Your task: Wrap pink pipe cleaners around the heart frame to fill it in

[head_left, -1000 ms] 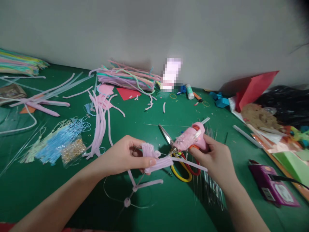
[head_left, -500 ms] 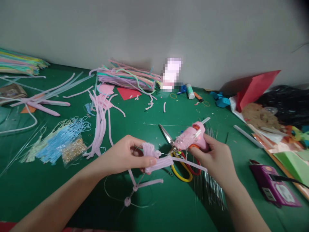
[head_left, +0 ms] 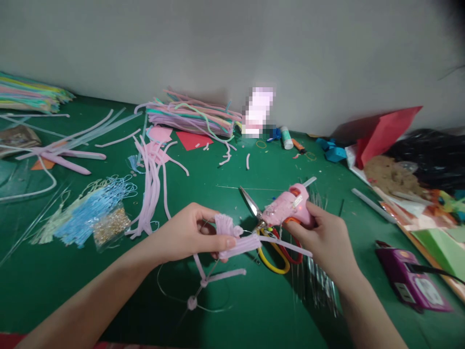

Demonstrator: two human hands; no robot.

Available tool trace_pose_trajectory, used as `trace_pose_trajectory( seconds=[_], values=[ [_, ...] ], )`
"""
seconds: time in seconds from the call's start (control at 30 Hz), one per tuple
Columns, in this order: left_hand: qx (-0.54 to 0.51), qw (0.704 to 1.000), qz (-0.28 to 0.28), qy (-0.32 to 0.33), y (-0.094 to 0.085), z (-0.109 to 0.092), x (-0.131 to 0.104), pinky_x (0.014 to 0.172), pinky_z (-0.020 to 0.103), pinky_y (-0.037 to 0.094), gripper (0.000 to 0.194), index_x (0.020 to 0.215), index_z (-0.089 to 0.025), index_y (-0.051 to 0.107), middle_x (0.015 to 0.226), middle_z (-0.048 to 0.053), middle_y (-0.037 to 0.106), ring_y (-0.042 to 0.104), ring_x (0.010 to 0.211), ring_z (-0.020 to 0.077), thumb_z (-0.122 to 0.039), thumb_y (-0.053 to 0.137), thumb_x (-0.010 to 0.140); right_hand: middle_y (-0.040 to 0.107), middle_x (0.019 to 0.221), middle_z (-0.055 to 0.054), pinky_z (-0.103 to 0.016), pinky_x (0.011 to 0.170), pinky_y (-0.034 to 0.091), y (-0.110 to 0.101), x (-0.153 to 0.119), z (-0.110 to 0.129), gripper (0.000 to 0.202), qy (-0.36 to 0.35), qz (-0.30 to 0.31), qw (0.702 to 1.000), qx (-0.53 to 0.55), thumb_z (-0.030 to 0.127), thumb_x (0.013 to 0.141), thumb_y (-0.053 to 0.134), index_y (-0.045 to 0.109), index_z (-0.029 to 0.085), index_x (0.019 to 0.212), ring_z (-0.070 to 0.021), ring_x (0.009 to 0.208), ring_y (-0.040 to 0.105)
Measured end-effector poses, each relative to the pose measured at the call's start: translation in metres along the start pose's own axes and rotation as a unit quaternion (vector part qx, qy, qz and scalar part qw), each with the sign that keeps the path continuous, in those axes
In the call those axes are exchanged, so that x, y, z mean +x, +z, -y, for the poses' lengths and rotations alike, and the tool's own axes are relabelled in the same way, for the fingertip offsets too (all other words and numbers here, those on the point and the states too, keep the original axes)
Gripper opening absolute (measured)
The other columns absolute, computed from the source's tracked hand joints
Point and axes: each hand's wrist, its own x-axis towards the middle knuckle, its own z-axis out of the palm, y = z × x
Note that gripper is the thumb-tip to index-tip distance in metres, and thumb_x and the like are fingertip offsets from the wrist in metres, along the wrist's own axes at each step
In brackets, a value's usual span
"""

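Between the thumb and fingers of my left hand [head_left: 198,235] is a lilac pipe-cleaner piece [head_left: 241,245] made of strips laid side by side, with one long strand pointing right. Below it hang a thin wire and small lilac knots [head_left: 192,303]. My right hand [head_left: 325,237] is wrapped round the handle of a pink hot glue gun [head_left: 286,208], its nozzle pointing left, above the lilac piece. Under the gun lie scissors [head_left: 274,259] with yellow and red handles, partly hidden. Thin metal wires [head_left: 319,281] are spread beneath my right hand.
Loose lilac pipe cleaners [head_left: 150,194], blue tassels [head_left: 87,213] and a bag of gold beads [head_left: 111,227] lie at left. A coloured pipe-cleaner bundle [head_left: 192,116] rests by the wall. A purple power strip [head_left: 412,278] and red paper [head_left: 387,133] are at right.
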Motion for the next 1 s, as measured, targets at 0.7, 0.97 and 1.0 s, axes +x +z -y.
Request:
trace_pose_trajectory(
  seconds=[0.7, 0.97, 1.0],
  values=[
    [0.021, 1.000, -0.009, 0.006, -0.0011, -0.0004, -0.0009, 0.059, 0.020, 0.046, 0.024, 0.075, -0.013, 0.070, 0.068, 0.002, 0.069, 0.062, 0.062, 0.0125, -0.037, 0.073, 0.075, 0.030, 0.046, 0.008, -0.021, 0.042, 0.023, 0.0006, 0.0011, 0.0013, 0.024, 0.005, 0.008, 1.000, 0.012, 0.033, 0.066, 0.057, 0.040, 0.021, 0.054, -0.0088, 0.046, 0.027],
    [0.020, 1.000, -0.015, -0.002, -0.0015, 0.0012, 0.0001, 0.060, 0.019, 0.047, 0.024, 0.077, -0.013, 0.072, 0.068, 0.002, 0.069, 0.063, 0.063, 0.0118, -0.038, 0.073, 0.076, 0.031, 0.045, 0.008, -0.022, 0.042, 0.024, -0.0006, 0.0005, 0.0001, 0.025, -0.007, 0.004, 1.000, -0.016, 0.035, 0.066, 0.057, 0.039, 0.022, 0.054, -0.0090, 0.045, 0.028],
    [0.020, 1.000, -0.015, -0.003, -0.0015, 0.0015, 0.0001, 0.060, 0.019, 0.047, 0.025, 0.077, -0.013, 0.072, 0.068, 0.002, 0.069, 0.063, 0.063, 0.0120, -0.038, 0.073, 0.076, 0.030, 0.045, 0.008, -0.022, 0.042, 0.023, -0.0012, 0.0000, -0.0002, 0.026, -0.015, -0.005, 1.000, -0.024, 0.034, 0.066, 0.057, 0.038, 0.022, 0.053, -0.0090, 0.045, 0.027]
  ],
)
